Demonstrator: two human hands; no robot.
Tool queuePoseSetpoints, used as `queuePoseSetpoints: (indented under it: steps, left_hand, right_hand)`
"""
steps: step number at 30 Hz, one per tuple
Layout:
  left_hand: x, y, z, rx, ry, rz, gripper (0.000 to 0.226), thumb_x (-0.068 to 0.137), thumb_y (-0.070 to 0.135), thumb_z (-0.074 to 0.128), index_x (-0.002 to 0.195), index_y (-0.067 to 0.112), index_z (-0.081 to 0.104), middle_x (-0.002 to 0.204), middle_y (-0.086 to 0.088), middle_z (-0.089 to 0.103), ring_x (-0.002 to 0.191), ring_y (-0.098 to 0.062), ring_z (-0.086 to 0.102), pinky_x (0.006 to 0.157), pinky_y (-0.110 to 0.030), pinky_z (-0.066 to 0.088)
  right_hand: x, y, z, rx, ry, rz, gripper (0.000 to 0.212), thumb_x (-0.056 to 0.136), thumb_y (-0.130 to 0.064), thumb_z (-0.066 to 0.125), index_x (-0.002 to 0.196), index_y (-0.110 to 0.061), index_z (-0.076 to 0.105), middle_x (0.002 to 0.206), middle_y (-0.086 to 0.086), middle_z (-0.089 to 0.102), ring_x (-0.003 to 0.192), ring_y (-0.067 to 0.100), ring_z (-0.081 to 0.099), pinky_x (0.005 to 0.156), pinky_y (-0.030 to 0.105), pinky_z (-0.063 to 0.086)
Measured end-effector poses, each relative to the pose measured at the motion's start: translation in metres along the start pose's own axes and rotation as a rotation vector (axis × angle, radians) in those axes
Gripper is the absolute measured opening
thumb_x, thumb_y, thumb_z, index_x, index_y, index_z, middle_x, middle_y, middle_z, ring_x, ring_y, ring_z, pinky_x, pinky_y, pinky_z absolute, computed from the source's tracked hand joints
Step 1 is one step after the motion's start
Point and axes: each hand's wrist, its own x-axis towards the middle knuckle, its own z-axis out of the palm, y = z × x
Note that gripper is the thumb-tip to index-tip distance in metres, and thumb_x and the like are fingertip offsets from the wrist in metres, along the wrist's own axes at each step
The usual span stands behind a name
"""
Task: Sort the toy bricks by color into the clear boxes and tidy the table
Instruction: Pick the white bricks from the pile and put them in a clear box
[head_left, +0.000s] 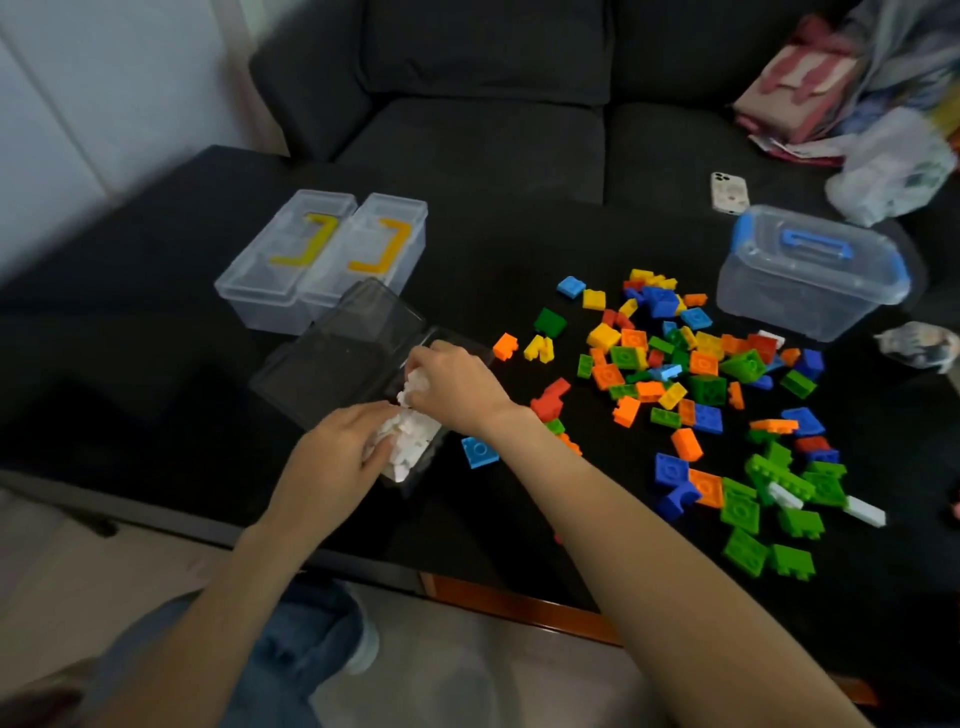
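A clear box (415, 470) near the table's front edge holds a heap of white bricks (408, 441). Its see-through lid (337, 353) stands open behind it. My left hand (337, 457) rests on the white bricks at the box's left side, fingers curled over them. My right hand (452, 382) pinches white bricks just above the box. A spread of loose colored bricks (691, 379) covers the table to the right, with two white bricks (865, 512) among the green ones at the front right.
Two closed clear boxes, one with a yellow handle (291, 260) and one with an orange handle (374, 249), stand at the back left. A larger tub with a blue-handled lid (810, 270) stands at the back right. A phone (729, 192) and bags (883, 171) lie beyond it.
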Motion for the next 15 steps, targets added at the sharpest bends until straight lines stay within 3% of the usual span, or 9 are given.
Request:
queuePoseSetpoints:
  steps: [4,11,15]
  left_hand:
    - [-0.002,-0.002,0.001,-0.019,0.052,0.016,0.029,0.084,0.009,0.069,0.113,0.009,0.066,0.109,-0.003,0.067,0.098,-0.019,0.062,0.081,-0.026,0.048]
    - [0.001,0.0,-0.005,-0.124,0.103,-0.109,0.025,0.08,0.002,0.067,0.104,0.007,0.065,0.098,-0.001,0.064,0.082,-0.007,0.057,0.071,-0.011,0.039]
    - [0.001,-0.001,-0.01,-0.107,0.107,-0.101,0.029,0.082,0.005,0.066,0.11,0.009,0.062,0.101,-0.001,0.065,0.089,-0.01,0.058,0.076,-0.02,0.045]
  right_hand:
    - [-0.004,0.0,0.002,0.072,-0.091,-0.039,0.045,0.085,-0.029,0.066,0.126,-0.016,0.053,0.13,0.009,0.047,0.12,0.023,0.047,0.1,0.034,0.041]
    - [-0.022,-0.01,0.007,0.171,-0.129,-0.042,0.079,0.078,-0.027,0.074,0.145,-0.016,0.034,0.141,0.011,0.034,0.127,0.022,0.039,0.103,0.027,0.036]
    - [-0.024,-0.017,0.017,0.105,-0.007,-0.056,0.059,0.078,-0.017,0.073,0.132,-0.012,0.048,0.129,0.013,0.045,0.114,0.025,0.051,0.095,0.032,0.044]
